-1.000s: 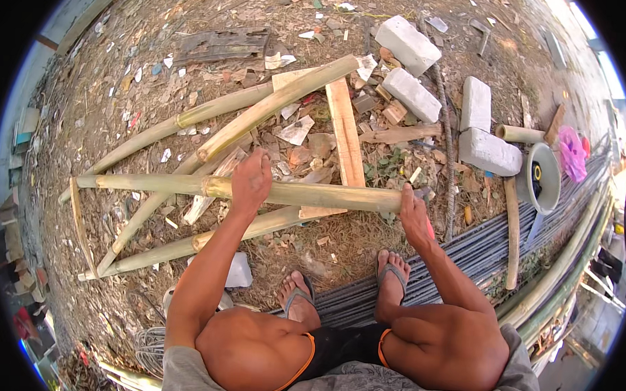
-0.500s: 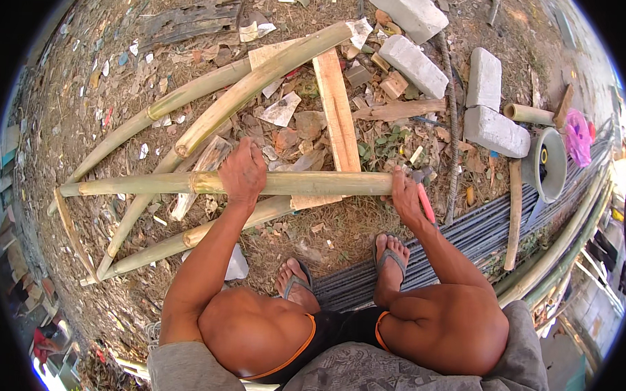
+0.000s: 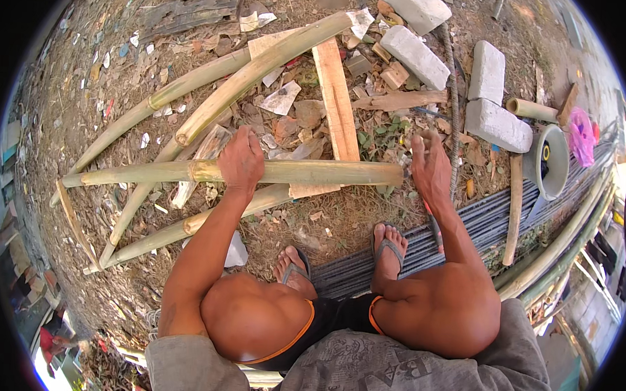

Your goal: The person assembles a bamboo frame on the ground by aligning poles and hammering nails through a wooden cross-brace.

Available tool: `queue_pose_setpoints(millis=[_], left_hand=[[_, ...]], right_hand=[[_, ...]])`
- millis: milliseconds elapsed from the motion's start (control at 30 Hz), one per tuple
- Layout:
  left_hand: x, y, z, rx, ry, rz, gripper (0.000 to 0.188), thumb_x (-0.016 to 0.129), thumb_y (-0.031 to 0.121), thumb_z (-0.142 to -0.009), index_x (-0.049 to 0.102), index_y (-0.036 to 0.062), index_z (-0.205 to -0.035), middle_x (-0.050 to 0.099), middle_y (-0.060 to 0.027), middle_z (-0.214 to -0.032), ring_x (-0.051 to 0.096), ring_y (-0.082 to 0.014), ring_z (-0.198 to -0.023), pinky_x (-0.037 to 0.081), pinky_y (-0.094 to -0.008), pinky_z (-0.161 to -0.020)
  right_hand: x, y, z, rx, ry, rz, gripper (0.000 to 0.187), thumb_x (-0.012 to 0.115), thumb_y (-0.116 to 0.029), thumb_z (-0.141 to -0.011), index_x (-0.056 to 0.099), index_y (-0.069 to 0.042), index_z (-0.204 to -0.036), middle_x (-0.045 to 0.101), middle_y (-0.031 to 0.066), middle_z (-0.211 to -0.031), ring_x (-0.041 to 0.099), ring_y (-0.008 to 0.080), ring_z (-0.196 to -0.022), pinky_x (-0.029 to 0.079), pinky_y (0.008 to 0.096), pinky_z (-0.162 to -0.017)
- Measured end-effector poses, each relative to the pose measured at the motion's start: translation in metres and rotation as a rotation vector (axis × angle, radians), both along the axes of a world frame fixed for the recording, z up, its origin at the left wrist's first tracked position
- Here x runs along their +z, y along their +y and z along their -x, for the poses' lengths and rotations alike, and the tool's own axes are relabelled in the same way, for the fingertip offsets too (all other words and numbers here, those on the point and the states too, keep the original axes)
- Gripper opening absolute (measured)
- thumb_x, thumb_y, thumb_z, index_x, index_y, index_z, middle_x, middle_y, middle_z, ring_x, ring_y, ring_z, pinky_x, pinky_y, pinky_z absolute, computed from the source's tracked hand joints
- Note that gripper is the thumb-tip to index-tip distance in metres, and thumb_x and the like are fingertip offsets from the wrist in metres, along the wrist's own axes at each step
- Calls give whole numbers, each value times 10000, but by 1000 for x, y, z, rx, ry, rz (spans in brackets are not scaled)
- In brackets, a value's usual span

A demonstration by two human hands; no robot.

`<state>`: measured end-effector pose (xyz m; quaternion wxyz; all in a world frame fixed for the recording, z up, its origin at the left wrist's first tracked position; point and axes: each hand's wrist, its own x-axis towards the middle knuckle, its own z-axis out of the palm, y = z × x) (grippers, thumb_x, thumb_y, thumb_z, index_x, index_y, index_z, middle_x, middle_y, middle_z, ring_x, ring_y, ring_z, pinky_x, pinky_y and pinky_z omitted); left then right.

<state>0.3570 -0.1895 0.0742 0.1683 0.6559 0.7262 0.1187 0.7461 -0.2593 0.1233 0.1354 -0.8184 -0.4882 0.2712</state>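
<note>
My left hand (image 3: 242, 160) is closed around a bamboo pole (image 3: 314, 173) that lies nearly level across the view. Just past the pole's right end is my right hand (image 3: 431, 171), its fingers stretched away from me and apart, slightly blurred. Beneath my right wrist shows part of a tool with a red handle (image 3: 433, 224); its head is mostly hidden. A flat wooden board (image 3: 335, 100) runs from under the pole toward the far side. Another bamboo pole (image 3: 262, 73) slants over the board's far end, and a lower bamboo pole (image 3: 163, 240) passes beneath my left forearm.
Grey concrete blocks (image 3: 416, 56) lie at the far right. A bucket (image 3: 554, 162) stands there beside a pink plastic bag (image 3: 582, 136). Steel rods (image 3: 456, 238) stretch past my sandalled feet. Leaves, scraps and wood pieces litter the ground.
My right hand has come off the pole's right end and shifted right and farther away. The pole's right end has risen slightly in view; my left hand keeps its grip.
</note>
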Motion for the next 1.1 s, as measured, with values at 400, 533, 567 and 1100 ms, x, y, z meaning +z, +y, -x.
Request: queue_pose_setpoints(millis=[400,533,567,1100], left_hand=[[-6,3,0,-28,56,36,244,518,286,-1038,695,167,-1158,770,-202,-986,726,-464,-886,546,-592,-769],[-3,-4,-4,-37,85,115,244,520,277,-1041,705,161,-1151,762,-210,-939,721,-466,-852,538,-590,-759],[-6,-2,-4,-41,70,91,243,521,271,-1042,706,158,-1150,760,-212,-934,720,-467,-848,536,-589,-757],[-9,0,-7,-50,100,142,287,512,317,-1050,694,158,-1204,759,-232,-955,717,-480,-883,528,-613,-788]], right_hand=[[-40,0,59,334,-35,-32,308,530,-340,-1072,581,-37,-1085,731,248,-878,711,459,-744,556,561,-665],[-41,1,57,315,-30,117,299,517,-342,-1077,563,-48,-1110,723,252,-836,704,468,-700,547,578,-616],[-43,6,56,310,-28,123,299,517,-342,-1077,563,-48,-1110,723,252,-836,704,468,-700,547,578,-616],[-42,6,48,302,52,146,389,483,-367,-1081,665,-30,-1017,725,249,-774,712,454,-699,571,572,-698]])
